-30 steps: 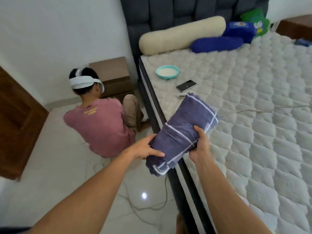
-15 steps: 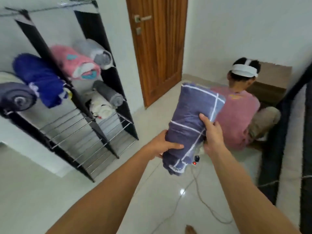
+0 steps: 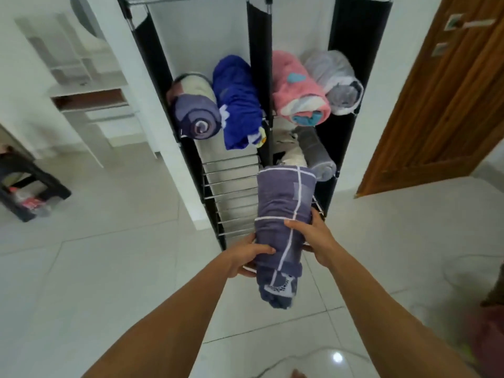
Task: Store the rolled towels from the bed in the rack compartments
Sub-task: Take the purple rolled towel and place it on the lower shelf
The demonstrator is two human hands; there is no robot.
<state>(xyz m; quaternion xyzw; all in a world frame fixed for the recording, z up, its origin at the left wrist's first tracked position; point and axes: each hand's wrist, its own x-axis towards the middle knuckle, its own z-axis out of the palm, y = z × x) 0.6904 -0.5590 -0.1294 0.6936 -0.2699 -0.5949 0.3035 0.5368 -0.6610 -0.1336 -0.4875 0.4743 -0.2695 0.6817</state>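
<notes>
I hold a rolled purple-grey towel (image 3: 283,214) with white stripes upright in front of the black rack (image 3: 259,64). My left hand (image 3: 249,255) grips its left side and my right hand (image 3: 313,236) its right side. On the rack's upper shelves lie a purple roll (image 3: 196,115), a blue towel (image 3: 237,102), a pink towel (image 3: 297,91) and a grey-white roll (image 3: 338,80). A grey roll (image 3: 316,151) and a white one (image 3: 293,156) lie in the lower right compartment. The lower left compartment's wire shelf (image 3: 231,186) is bare.
A wooden door (image 3: 436,105) stands to the right of the rack. A white shelf unit (image 3: 90,91) is at the left, with a dark stool (image 3: 30,184) on the floor beyond it. Pale floor tiles (image 3: 109,268) stretch in front of the rack.
My view has swung from the bed, past the seated person, to face the rack. The towel has come along in both hands and now stands before the lower compartments.
</notes>
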